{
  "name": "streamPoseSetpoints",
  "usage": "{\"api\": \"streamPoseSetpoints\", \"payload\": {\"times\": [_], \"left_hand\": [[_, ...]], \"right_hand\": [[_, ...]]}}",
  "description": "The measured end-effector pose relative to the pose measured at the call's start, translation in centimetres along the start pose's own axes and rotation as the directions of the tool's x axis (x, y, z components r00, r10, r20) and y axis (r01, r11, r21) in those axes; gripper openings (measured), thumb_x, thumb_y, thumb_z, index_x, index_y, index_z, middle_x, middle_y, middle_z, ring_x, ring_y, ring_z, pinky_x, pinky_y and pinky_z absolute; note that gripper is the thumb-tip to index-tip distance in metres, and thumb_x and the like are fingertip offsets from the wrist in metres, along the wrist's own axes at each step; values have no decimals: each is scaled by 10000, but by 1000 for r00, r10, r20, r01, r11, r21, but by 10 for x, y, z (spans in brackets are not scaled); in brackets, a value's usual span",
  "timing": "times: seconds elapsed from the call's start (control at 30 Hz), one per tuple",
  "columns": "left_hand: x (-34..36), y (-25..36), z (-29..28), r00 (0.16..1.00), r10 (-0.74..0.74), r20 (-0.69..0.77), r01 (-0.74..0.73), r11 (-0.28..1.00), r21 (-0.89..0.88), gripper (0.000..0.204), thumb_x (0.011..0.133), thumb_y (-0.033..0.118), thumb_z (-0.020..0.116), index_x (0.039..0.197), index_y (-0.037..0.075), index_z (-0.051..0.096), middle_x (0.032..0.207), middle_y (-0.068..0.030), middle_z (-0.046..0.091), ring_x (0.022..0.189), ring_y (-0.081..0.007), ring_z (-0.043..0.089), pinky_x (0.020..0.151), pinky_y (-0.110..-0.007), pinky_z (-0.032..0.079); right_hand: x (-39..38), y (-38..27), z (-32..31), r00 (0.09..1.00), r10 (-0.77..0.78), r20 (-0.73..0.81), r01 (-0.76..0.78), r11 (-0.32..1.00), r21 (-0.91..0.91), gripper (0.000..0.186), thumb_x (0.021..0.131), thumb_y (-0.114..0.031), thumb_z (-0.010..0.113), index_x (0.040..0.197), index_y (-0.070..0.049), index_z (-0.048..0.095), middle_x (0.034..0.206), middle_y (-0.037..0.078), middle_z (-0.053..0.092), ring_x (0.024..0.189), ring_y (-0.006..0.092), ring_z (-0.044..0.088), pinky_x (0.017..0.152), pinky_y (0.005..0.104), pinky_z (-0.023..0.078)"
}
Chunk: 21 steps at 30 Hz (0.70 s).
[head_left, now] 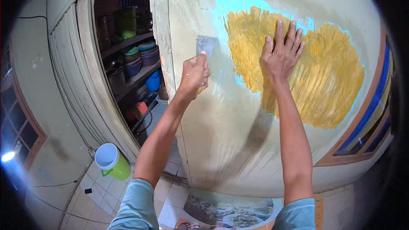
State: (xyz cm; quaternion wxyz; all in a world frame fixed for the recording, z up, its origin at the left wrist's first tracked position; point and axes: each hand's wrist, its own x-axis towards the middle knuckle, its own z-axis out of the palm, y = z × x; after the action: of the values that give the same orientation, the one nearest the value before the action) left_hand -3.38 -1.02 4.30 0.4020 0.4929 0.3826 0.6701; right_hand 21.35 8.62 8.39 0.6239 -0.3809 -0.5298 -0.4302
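Left hand (194, 76) gripping a flat scraper (206, 44) upright at the pale wall (204, 140), just left of a yellow-brown patch (330, 79) edged in bright blue, right hand (283, 55) spread wide and flat on that patch.

Printed sheet with lettering, which could not be read.
On the printed sheet (230, 213), which lay on the floor (172, 200), some letter-like shapes stood on an orange-brown part, cut by the lower edge of the view. The orange strip (318, 211) at its right side carried small marks, too small to tell if they were letters.
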Motion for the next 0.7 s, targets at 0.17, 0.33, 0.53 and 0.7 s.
{"api": "streamPoseSetpoints", "payload": {"times": [0.17, 0.33, 0.53, 0.7], "left_hand": [[31, 60, 9, 992, 123, -2, -123, 992, -10, 419, 1082, 428, 542, 812, 120, 457, 610, 9, 437, 401, -83, 313, 388, -301, 299], [24, 37, 8, 998, 62, 15, -62, 998, 1, 423, 1080, 428, 546, 804, 121, 456, 604, 9, 434, 401, -93, 331, 390, -309, 302], [28, 52, 12, 997, 81, -17, -81, 997, 13, 395, 1082, 410, 549, 818, 127, 470, 612, 13, 441, 435, -100, 364, 406, -307, 318], [44, 91, 10, 990, 137, 20, -138, 990, 9, 347, 1077, 382, 531, 851, 124, 473, 630, 27, 421, 449, -91, 337, 420, -297, 297]], "right_hand": [[0, 0, 2, 1000, -11, -12, 11, 1000, 7, 606, 1043, -406, 547, 1627, -266, 465, 1725, 139, 332, 1593, 422, 265, 1261, 652, 194], [-1, 8, 6, 999, -18, -27, 18, 1000, 6, 588, 1059, -431, 530, 1622, -271, 471, 1722, 131, 342, 1589, 415, 279, 1251, 661, 211], [-2, 7, 5, 1000, -15, -20, 15, 1000, 12, 588, 1058, -419, 528, 1624, -274, 469, 1734, 131, 315, 1599, 416, 250, 1262, 657, 187], [-1, -1, 7, 999, -11, -30, 12, 999, 41, 597, 1049, -415, 543, 1624, -275, 467, 1725, 135, 334, 1595, 420, 259, 1251, 671, 202]]}}
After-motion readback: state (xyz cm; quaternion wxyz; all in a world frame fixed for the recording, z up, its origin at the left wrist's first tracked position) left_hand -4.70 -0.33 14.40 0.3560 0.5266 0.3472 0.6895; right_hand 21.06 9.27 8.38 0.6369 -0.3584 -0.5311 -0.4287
